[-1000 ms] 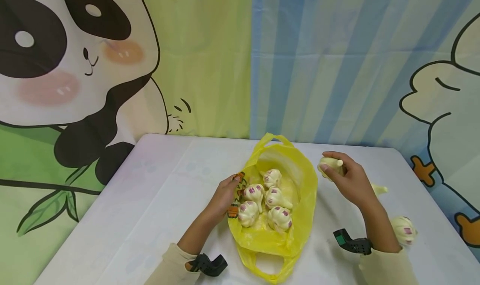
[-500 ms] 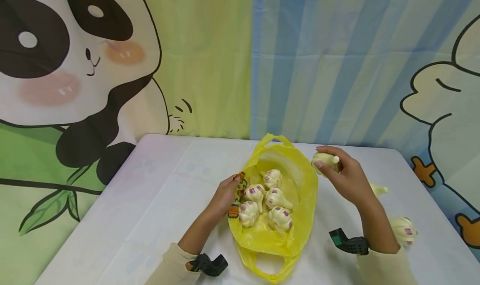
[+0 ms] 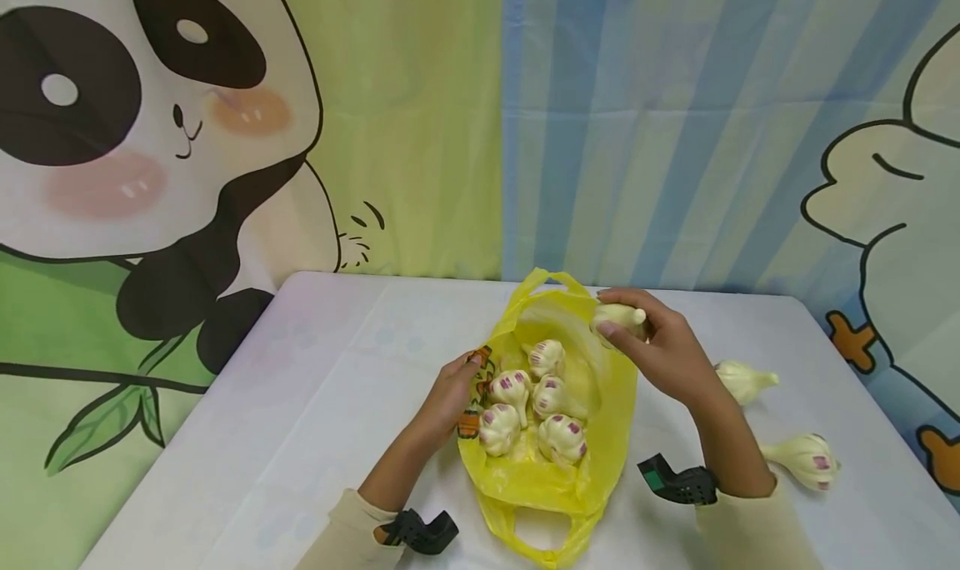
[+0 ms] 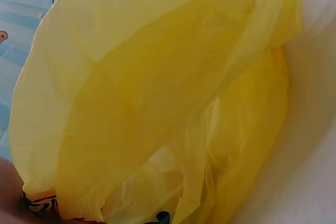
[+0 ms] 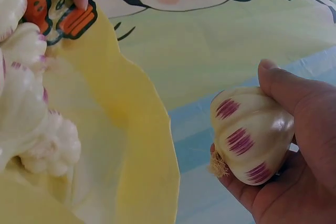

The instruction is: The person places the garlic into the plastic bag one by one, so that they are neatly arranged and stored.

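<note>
My left hand (image 3: 447,395) grips the left rim of a yellow plastic bag (image 3: 611,437), thumb over an orange printed patch. The bag lies with its mouth spread, and several garlic bulbs (image 3: 562,438) with purple marks sit inside. At the bag's upper right rim, my right hand (image 3: 667,345) holds another garlic bulb (image 5: 252,135) between thumb and fingers, its root end facing the bag in the right wrist view. In the left wrist view the yellow plastic (image 4: 157,77) fills most of the frame and hides the bulbs.
Two more garlic bulbs lie on the white table (image 3: 337,370) to the right: one garlic bulb (image 3: 742,381) behind my right wrist, one garlic bulb (image 3: 810,460) beside the forearm. A bag handle loop (image 3: 540,557) points toward me. Printed curtains (image 3: 585,137) hang behind the table.
My right hand has moved left with its garlic bulb, from beside the bag to over its right rim. The two bulbs on the table show more fully. The left hand has stayed put.
</note>
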Demonstrator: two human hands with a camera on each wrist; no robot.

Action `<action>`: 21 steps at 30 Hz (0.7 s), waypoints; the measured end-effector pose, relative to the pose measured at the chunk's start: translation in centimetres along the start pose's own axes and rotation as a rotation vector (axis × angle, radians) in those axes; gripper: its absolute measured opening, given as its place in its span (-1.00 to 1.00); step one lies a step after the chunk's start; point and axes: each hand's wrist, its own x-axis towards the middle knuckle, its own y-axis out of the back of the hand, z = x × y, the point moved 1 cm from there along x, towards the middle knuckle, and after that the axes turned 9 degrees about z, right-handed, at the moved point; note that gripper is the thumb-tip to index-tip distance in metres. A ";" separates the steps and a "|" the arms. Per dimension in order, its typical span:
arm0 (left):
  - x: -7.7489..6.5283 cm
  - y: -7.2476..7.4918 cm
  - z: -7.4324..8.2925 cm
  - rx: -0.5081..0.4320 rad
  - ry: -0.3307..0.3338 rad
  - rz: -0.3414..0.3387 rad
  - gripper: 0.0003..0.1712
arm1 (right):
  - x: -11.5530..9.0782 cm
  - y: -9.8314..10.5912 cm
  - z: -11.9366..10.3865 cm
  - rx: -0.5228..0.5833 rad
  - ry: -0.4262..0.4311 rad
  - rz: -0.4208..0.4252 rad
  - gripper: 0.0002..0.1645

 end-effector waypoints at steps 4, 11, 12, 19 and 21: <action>0.0 0.0 -0.1 0.021 -0.014 0.004 -0.39 | 0.2 -0.8 -0.3 0.037 0.026 -0.040 -0.57; 0.2 0.0 -0.2 0.033 0.002 0.010 -0.34 | 0.6 -2.3 -0.4 0.061 0.020 -0.103 -0.59; 0.2 0.0 -0.3 0.038 0.009 0.011 -0.33 | 0.7 -2.5 -0.3 0.062 0.016 -0.112 -0.59; 0.3 0.0 -0.4 0.058 0.021 0.020 -0.31 | 1.1 -3.7 -0.4 0.113 0.004 -0.185 -0.60; 0.4 0.0 -0.5 0.057 0.024 0.025 -0.31 | 1.3 -4.2 -0.3 0.122 -0.010 -0.211 -0.60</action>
